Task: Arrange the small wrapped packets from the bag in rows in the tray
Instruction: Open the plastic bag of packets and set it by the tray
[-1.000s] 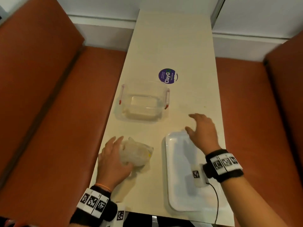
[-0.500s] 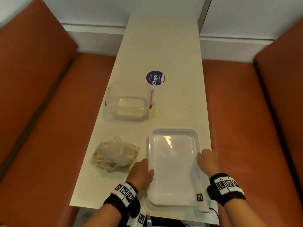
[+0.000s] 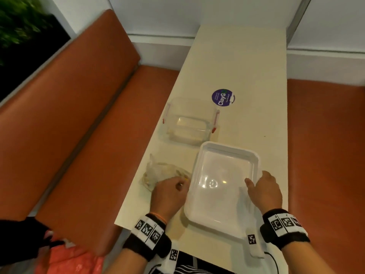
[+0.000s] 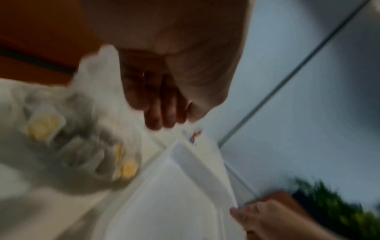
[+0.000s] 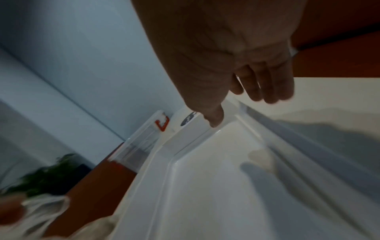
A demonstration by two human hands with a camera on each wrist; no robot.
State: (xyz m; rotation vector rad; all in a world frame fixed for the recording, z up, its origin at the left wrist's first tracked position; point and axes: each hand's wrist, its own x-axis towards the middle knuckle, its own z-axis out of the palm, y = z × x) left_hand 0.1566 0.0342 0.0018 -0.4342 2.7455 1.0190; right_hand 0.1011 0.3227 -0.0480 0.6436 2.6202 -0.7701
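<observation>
Since half a second ago the shallow white plastic tray (image 3: 227, 153) has been slid further up the table and now sits skewed, its far corner close to the clear plastic lidded container with red clips (image 3: 189, 123). The left hand (image 3: 167, 194) has left the tray's left rim and gone to the crumpled translucent plastic bag of small wrapped packets (image 3: 158, 173), which lies just beside the tray on its left.

The right hand (image 3: 264, 190) rests at the tray's right rim, thumb inside the wall and fingers relaxed on the outer side. It steadies rather than clamps, with nothing pinched. The left hand's fingers are curled down at the near edge of the bag; both the head view and the blurred left wrist view leave it unclear whether they have plastic between them or only touch it.

No packets are in the tray yet; yellowish ones show through the bag (image 4: 61, 142) in the left wrist view.

The step in hand looks like opening the bag. To do it well, find the loose neck, not the bulging body, and spread it while the bag stays on the cream-coloured tabletop (image 3: 237, 66). Keep the right hand on the tray so it does not skate on the smooth surface. Draw packets singly, starting a row along one wall.
</observation>
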